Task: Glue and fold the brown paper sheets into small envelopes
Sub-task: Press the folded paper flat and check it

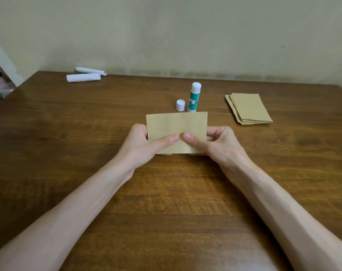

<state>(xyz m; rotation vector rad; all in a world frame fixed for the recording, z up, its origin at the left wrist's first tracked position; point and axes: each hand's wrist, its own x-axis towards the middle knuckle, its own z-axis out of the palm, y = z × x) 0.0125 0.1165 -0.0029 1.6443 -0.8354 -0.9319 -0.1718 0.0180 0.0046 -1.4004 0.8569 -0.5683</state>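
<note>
A brown paper sheet is held up just above the wooden table, tilted toward me. My left hand grips its left edge, thumb lying across the front and fingers behind. My right hand grips the right edge the same way, and the two thumb tips nearly meet at the sheet's middle. Behind the sheet a green and white glue stick stands upright and uncapped. Its white cap stands beside it on the left. A stack of several brown sheets lies at the right.
Two rolled white paper pieces lie at the table's far left, near the pale wall. Some clutter shows past the table's left edge.
</note>
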